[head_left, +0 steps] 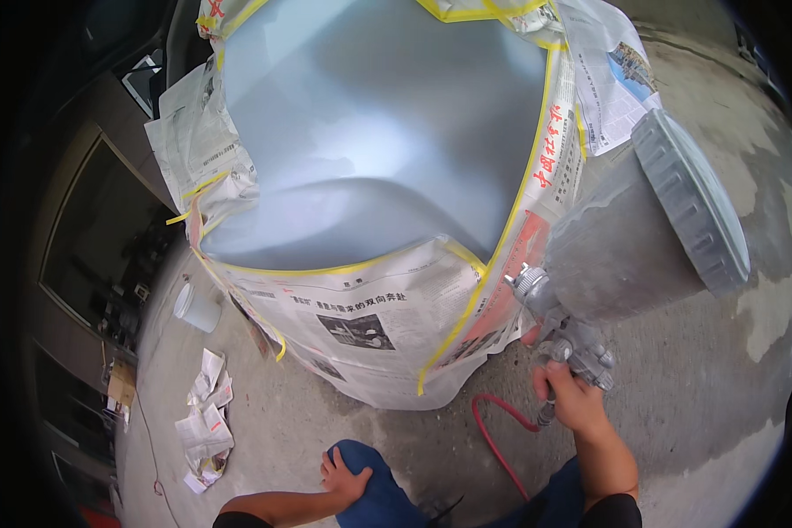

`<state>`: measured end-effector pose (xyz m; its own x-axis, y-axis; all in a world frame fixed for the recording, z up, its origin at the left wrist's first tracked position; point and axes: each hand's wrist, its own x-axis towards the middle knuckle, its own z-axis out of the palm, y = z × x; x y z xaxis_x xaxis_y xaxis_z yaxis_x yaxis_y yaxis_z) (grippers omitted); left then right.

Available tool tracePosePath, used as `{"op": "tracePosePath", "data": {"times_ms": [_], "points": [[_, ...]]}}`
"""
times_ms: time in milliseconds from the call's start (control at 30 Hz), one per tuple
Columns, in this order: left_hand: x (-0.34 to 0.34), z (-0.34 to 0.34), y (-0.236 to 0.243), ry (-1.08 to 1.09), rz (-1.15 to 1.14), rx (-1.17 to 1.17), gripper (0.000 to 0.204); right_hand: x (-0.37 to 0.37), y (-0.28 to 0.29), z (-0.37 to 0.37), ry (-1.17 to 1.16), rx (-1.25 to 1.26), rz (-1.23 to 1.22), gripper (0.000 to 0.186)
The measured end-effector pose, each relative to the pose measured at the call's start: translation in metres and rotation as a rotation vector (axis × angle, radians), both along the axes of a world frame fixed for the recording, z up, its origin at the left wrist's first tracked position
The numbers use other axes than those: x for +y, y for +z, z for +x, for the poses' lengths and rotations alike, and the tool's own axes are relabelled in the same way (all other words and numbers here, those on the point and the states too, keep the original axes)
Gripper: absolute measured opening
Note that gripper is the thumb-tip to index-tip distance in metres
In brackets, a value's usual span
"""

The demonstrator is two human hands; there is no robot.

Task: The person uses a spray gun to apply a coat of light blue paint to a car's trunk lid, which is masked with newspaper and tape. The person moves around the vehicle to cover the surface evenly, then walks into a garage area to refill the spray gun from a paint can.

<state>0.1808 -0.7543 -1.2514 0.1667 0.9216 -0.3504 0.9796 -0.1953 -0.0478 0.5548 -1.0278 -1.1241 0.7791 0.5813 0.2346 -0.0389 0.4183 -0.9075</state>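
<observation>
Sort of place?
Likely a vehicle paint or body workshop, though I can't tell for sure: a spray gun on a red hose in the right hand, and a smooth grey-blue panel masked with newspaper and yellow tape.

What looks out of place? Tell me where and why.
Crumpled newspaper lies loose on the floor at lower left, odd because other newspaper sheets are taped around the panel. A yellow tape end juts out left of the panel, not pressed down.
</observation>
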Motion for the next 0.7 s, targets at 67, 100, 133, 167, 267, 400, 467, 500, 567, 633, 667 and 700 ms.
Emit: {"op": "tracePosePath", "data": {"times_ms": [67, 100, 133, 167, 267, 400, 467, 500, 567, 633, 667, 700], "points": [[0.000, 0.000, 0.000, 0.002, -0.009, 0.011, 0.112, 0.000, 0.001, -0.001, -0.007, -0.011, 0.010, 0.028], [-0.001, 0.002, 0.001, -0.002, -0.009, 0.003, 0.111, 0.001, 0.000, -0.001, -0.014, -0.017, 0.030, 0.028], [-0.004, 0.006, 0.008, -0.005, -0.010, -0.001, 0.111, 0.002, 0.000, -0.001, -0.016, -0.018, 0.038, 0.029], [-0.006, 0.008, 0.011, -0.009, -0.012, -0.006, 0.110, 0.002, 0.000, -0.001, -0.018, -0.018, 0.046, 0.029], [0.014, -0.029, -0.020, -0.260, 0.070, -0.095, 0.108, 0.005, 0.001, -0.003, -0.013, -0.018, 0.046, 0.029], [0.015, -0.031, -0.024, -0.295, 0.082, -0.151, 0.107, 0.007, 0.001, -0.004, -0.022, -0.035, 0.042, 0.030], [0.015, -0.031, -0.023, -0.293, 0.077, -0.149, 0.107, 0.007, 0.001, -0.004, -0.025, -0.039, 0.041, 0.030], [0.015, -0.031, -0.023, -0.292, 0.079, -0.144, 0.107, 0.008, 0.002, -0.004, -0.027, -0.040, 0.043, 0.030], [0.016, -0.028, -0.023, -0.295, 0.083, -0.135, 0.106, 0.007, 0.000, -0.003, -0.034, -0.043, 0.029, 0.034], [0.013, -0.024, -0.015, -0.297, 0.076, -0.139, 0.106, 0.007, -0.005, -0.001, -0.047, -0.046, 0.011, 0.039], [0.014, -0.025, -0.015, -0.277, 0.068, -0.130, 0.106, 0.008, -0.005, -0.001, -0.056, -0.047, 0.008, 0.041], [0.014, -0.026, -0.015, -0.257, 0.061, -0.120, 0.106, 0.009, 0.002, -0.003, -0.075, -0.048, 0.017, 0.041]]}}
